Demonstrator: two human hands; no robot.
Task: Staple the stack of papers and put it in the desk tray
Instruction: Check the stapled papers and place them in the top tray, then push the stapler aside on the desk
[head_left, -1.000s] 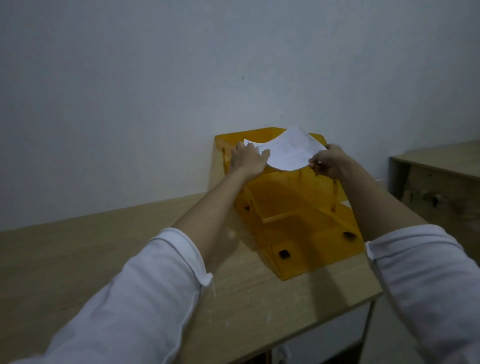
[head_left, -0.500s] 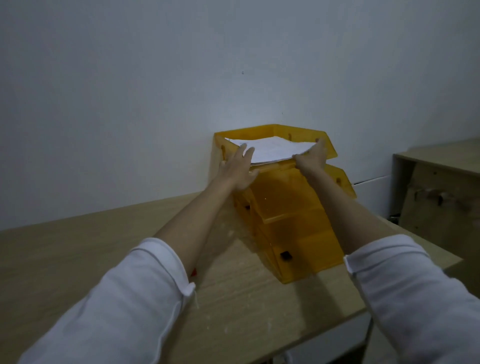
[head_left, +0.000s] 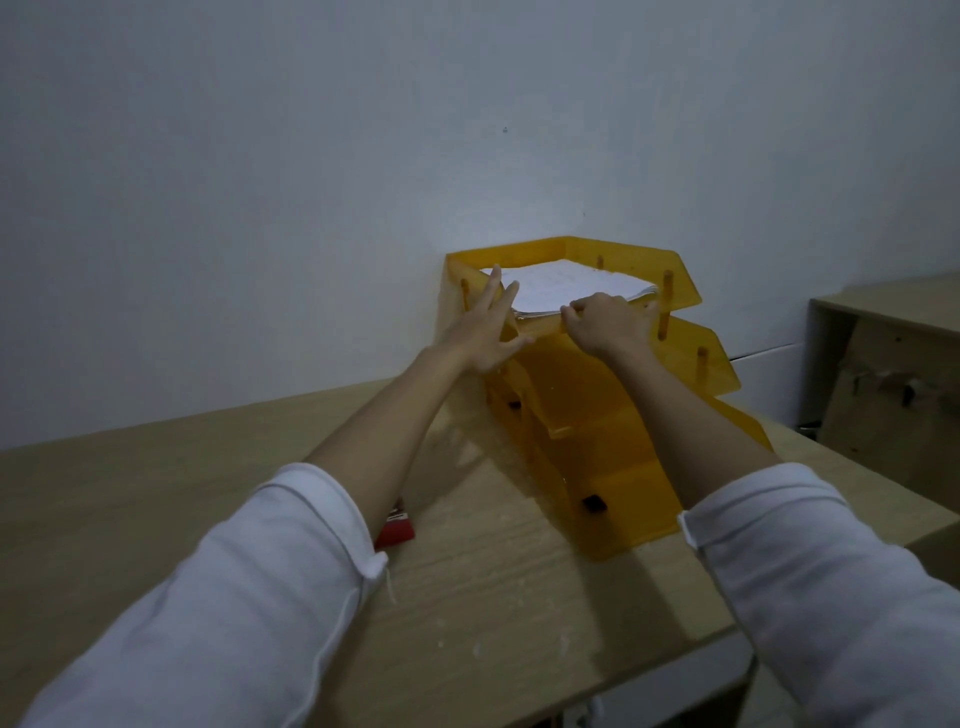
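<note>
A white stack of papers (head_left: 563, 286) lies flat in the top tier of the orange three-tier desk tray (head_left: 631, 254), against the wall. My left hand (head_left: 480, 332) is spread open, fingers on the tray's front left corner and the paper's edge. My right hand (head_left: 605, 325) rests on the tray's front rim, its curled fingertips touching the stack's near edge. A red stapler (head_left: 397, 530) lies on the desk, mostly hidden under my left forearm.
The wooden desk (head_left: 130, 499) runs left from the tray; its front edge is at the bottom right. A second wooden unit (head_left: 893, 374) stands to the right across a gap. A plain wall is directly behind the tray.
The papers went from held curled above the tray to lying flat in the top tier. My left hand opened, and both hands now rest at the tray's front edge.
</note>
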